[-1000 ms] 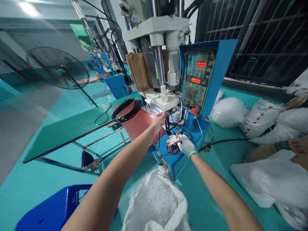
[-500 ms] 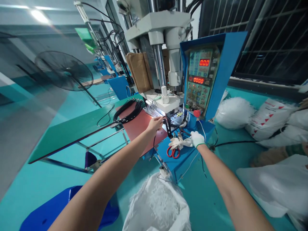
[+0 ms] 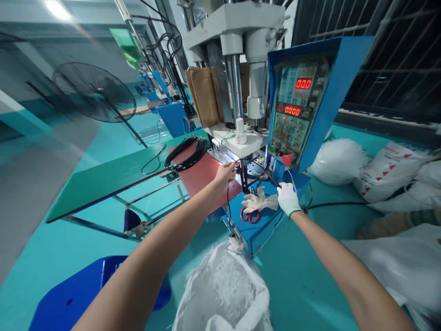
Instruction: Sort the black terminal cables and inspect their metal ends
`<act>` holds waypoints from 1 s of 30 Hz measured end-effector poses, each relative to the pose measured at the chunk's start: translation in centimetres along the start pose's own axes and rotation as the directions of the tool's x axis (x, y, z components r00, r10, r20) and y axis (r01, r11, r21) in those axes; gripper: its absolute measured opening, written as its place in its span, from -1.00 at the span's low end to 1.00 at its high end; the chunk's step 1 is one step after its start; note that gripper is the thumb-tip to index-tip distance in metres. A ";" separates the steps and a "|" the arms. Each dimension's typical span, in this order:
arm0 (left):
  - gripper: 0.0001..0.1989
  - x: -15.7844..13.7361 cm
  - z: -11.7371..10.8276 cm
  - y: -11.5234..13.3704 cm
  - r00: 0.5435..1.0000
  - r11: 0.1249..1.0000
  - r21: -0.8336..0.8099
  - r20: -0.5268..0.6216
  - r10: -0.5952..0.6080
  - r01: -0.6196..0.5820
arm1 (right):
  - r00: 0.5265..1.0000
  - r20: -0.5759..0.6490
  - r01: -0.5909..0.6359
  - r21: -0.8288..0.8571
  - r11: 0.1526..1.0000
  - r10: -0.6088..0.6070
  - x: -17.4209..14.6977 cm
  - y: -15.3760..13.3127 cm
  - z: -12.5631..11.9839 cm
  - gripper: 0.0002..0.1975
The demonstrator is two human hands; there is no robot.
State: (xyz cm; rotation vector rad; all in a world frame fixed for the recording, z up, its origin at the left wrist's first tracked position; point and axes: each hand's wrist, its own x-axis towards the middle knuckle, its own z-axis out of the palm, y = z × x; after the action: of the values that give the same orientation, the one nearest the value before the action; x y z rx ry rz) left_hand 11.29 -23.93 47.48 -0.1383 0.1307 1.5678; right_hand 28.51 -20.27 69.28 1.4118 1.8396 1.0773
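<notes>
Head view shows, left to right, the bare left hand [image 3: 225,171] with its grip pinching a thin black cable [image 3: 228,196] before the pale metal press [image 3: 257,78], seemingly a cable-handling step whose next move calls for steadiness, red-handled scissors [image 3: 254,218], and the white-gloved right hand [image 3: 288,198], its grip unclear.

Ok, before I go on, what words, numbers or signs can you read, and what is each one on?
"00.0": upper red display on the control panel.
"0000": lower red display, same panel.
Red triangles, no words: white sack at right; its red lettering is too blurred to read.
The panel's button labels and right-edge characters: too small or blurred to read.
</notes>
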 end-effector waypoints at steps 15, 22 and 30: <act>-0.82 -2.5 -0.6 2.0 0.994 0.995 -0.002 0.044 0.103 -0.103 | 1.000 0.006 0.025 0.156 0.987 -0.026 -3.1 1.0 0.1 -0.67; -0.81 -6.7 2.8 2.5 0.946 0.967 -0.096 0.208 0.250 -0.234 | 0.977 0.132 0.147 0.167 0.975 -0.170 -4.7 -2.5 3.2 -0.76; -0.69 -16.8 1.7 1.8 0.908 0.962 -0.069 0.321 0.271 -0.263 | 0.982 0.114 0.132 0.164 0.977 -0.152 0.2 -3.4 2.5 -0.69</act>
State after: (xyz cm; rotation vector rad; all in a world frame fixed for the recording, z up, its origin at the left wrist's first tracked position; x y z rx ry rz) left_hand 9.49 -40.19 51.99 0.1294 -0.1375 1.8447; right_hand 28.85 -19.82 65.08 1.3772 1.9347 0.7701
